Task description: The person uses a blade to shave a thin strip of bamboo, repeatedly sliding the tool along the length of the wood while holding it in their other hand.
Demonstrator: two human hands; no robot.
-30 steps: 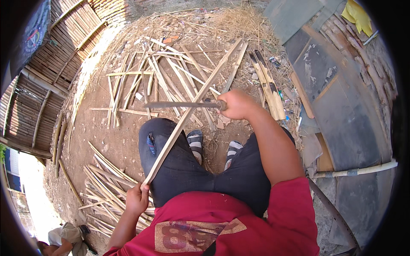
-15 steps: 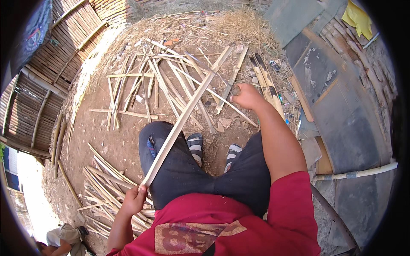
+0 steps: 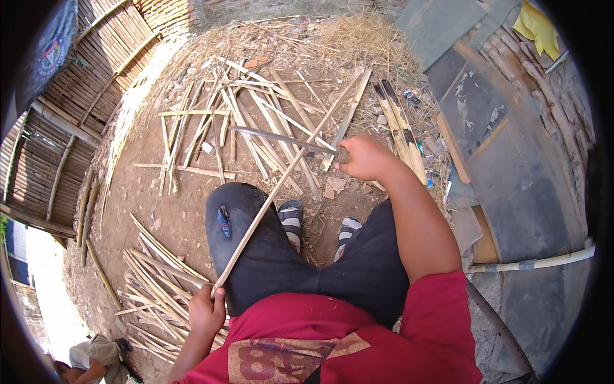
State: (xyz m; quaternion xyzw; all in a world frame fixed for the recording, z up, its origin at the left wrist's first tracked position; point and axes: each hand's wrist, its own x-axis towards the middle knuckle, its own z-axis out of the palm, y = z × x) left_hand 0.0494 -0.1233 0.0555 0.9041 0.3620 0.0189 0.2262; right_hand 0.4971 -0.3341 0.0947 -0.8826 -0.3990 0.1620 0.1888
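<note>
Left hand (image 3: 207, 312) grasps bamboo strip (image 3: 259, 221), apparently mid-work | right hand (image 3: 367, 157) clenches long knife (image 3: 275, 136), blade across strip | eight-o'clock pile (image 3: 160, 285), eleven-o'clock pile (image 3: 238, 112): finished or waiting, unclear

Bright daylight, left-side glare, curved edges
</note>
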